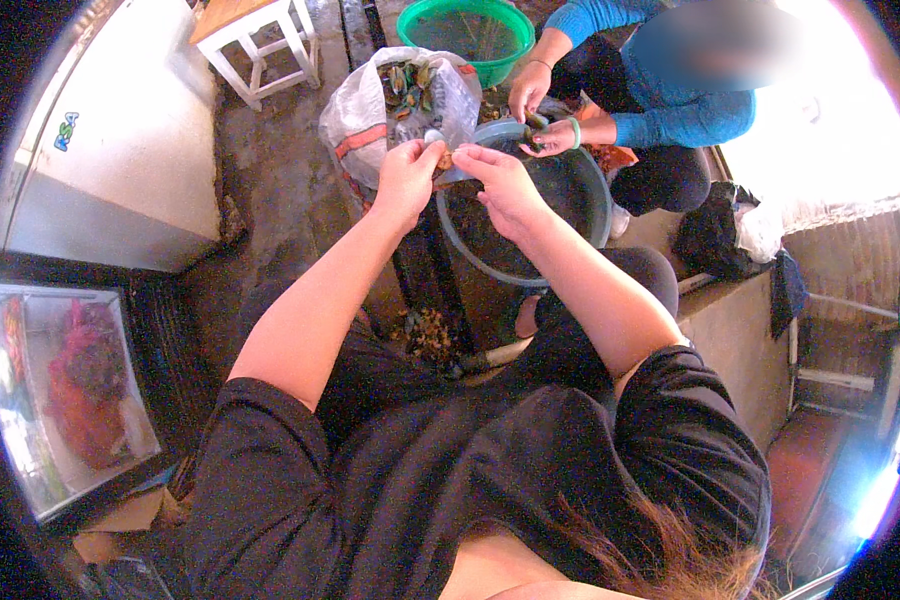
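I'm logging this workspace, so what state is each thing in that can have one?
White sack: open at the top, shells inside.
Green basin: open, upright.
Grey-blue basin: open, upright.
Stool: standing upright.
Left hand: fingers closed on a small brownish piece.
Right hand: fingers close to that piece; contact unclear.
Co-worker's hands: at the grey-blue basin, holding dark shell.

Left of the tub (599, 222) stands a sack (348, 115) with shells (407, 88) in it, beyond the tub a basket (518, 62), far to its left a stool (238, 14), to its right a bag (712, 240), near its front left some scraps (430, 335), and over it the right hand (507, 188), with the left hand (408, 182) left of the tub.
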Demonstrator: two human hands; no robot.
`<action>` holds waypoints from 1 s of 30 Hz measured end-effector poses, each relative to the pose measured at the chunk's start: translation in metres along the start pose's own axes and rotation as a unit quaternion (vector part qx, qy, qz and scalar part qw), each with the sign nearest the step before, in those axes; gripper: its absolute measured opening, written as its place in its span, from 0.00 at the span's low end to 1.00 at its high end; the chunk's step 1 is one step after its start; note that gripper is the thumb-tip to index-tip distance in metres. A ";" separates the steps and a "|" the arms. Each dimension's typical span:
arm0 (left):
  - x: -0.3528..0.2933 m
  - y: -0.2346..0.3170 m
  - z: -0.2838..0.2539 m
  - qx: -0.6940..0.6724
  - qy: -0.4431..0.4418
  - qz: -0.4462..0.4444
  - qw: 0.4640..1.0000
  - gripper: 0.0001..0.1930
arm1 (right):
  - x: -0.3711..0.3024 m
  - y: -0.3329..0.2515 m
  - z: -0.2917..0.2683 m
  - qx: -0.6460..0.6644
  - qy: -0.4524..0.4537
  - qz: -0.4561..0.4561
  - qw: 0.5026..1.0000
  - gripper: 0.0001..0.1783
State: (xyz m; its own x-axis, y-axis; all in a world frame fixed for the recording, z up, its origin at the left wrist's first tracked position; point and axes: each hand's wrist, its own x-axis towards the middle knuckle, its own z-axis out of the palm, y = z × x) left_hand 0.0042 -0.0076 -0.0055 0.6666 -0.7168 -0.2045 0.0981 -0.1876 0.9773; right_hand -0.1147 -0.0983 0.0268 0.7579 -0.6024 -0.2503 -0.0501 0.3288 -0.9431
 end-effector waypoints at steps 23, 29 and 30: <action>0.000 0.001 0.001 0.044 0.013 0.123 0.991 0.08 | -0.011 -0.018 -0.002 -0.005 -0.031 0.047 0.998 0.12; 0.002 0.005 -0.003 -0.219 -0.027 -0.067 0.973 0.09 | -0.003 -0.042 -0.023 0.044 -0.008 -0.030 0.999 0.07; 0.003 0.005 -0.007 -0.241 -0.033 -0.092 0.966 0.10 | 0.004 -0.037 -0.037 -0.026 -0.042 -0.046 0.998 0.08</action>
State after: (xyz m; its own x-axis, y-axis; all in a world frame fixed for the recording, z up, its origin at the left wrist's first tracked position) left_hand 0.0114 -0.0059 -0.0006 0.5584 -0.7450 -0.3649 0.5534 0.0068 0.8329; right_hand -0.1336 -0.1401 0.0529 0.8130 -0.5639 -0.1449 -0.0102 0.2350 -0.9720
